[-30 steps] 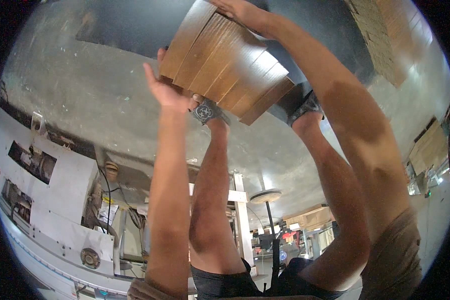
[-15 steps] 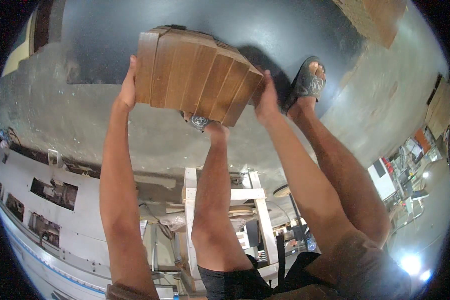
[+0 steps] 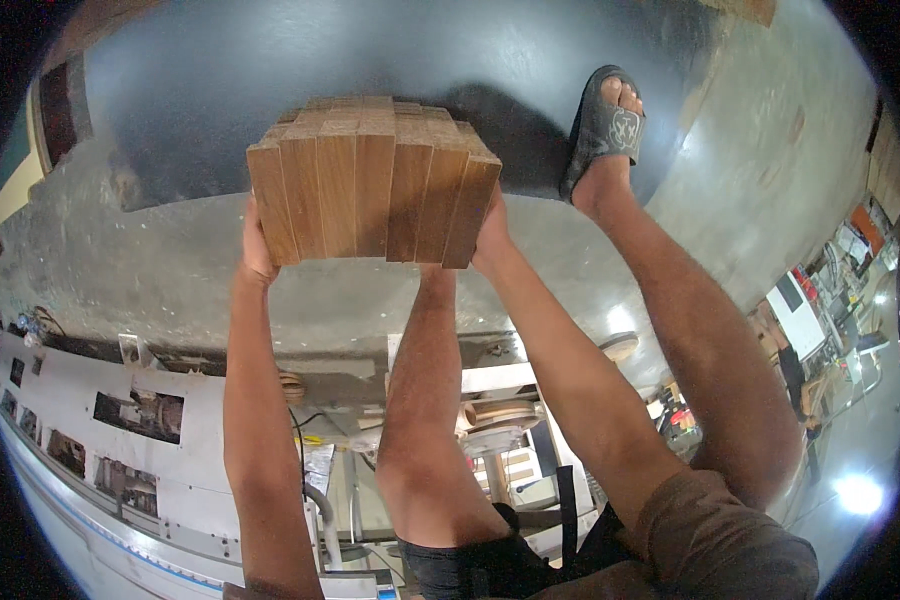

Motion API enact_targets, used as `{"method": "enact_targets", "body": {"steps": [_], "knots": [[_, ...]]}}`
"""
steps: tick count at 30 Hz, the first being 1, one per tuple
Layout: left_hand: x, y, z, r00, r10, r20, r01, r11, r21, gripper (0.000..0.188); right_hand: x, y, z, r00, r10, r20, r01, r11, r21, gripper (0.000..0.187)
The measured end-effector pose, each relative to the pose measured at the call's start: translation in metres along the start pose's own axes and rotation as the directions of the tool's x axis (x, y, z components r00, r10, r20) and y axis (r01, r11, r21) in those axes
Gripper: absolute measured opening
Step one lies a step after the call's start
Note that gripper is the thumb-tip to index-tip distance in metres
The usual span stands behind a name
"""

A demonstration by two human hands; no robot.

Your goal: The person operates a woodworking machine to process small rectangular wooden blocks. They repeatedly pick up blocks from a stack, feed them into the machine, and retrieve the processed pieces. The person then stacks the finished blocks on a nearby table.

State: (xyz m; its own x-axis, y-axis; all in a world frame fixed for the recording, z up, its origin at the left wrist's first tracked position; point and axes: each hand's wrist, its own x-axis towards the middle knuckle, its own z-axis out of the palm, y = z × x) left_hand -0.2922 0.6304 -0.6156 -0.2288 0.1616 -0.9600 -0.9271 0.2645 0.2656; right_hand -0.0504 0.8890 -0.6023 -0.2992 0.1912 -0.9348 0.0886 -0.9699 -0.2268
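A stack of brown wooden blocks (image 3: 370, 195), several boards side by side with their ends uneven, is held up between my two hands in front of me. My left hand (image 3: 257, 238) presses against the stack's left side, its fingers mostly hidden behind the wood. On the opposite side my right hand (image 3: 492, 228) clasps the outermost board, and its fingertips are out of sight too. Both arms are stretched out, squeezing the boards together from the ends of the row.
Beneath the stack lies a dark, smooth sheet (image 3: 370, 50) on the grey concrete floor (image 3: 170, 290). My sandalled foot (image 3: 610, 135) stands on it at the right. A white machine panel (image 3: 70, 400) with cut-outs is at lower left; cluttered equipment stands at the far right.
The stack has come down in the picture, nearer to me, and has levelled from its tilt, so more of the boards' far ends show. Both hands have kept hold of it.
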Motion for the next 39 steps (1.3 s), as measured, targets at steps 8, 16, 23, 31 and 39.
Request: {"method": "enact_targets", "body": {"steps": [8, 16, 23, 31, 39], "knots": [[-0.023, -0.006, 0.016, 0.997, -0.042, -0.057, 0.045, 0.997, 0.063, 0.078, -0.02, 0.037, -0.036, 0.994, 0.06, -0.089, -0.052, 0.995, 0.09, 0.061], [0.003, -0.006, -0.032, 0.997, 0.077, 0.016, -0.074, 0.849, 0.523, 0.067, -0.004, 0.021, -0.028, 0.964, 0.265, 0.005, -0.258, 0.933, 0.251, 0.077], [0.004, -0.018, -0.013, 0.993, -0.102, -0.051, 0.107, 0.989, 0.104, 0.07, 0.023, 0.021, -0.032, 0.941, 0.318, 0.115, -0.338, 0.905, 0.259, 0.078], [0.005, -0.058, -0.011, 0.992, -0.079, 0.101, 0.087, 0.994, -0.074, 0.066, 0.028, 0.016, -0.042, 0.95, 0.299, 0.095, -0.313, 0.926, 0.213, 0.08], [0.017, -0.092, -0.013, 0.996, 0.088, -0.034, -0.09, 0.992, -0.084, 0.078, 0.038, 0.008, -0.052, 0.957, 0.278, 0.08, -0.288, 0.94, 0.182, 0.082]]}}
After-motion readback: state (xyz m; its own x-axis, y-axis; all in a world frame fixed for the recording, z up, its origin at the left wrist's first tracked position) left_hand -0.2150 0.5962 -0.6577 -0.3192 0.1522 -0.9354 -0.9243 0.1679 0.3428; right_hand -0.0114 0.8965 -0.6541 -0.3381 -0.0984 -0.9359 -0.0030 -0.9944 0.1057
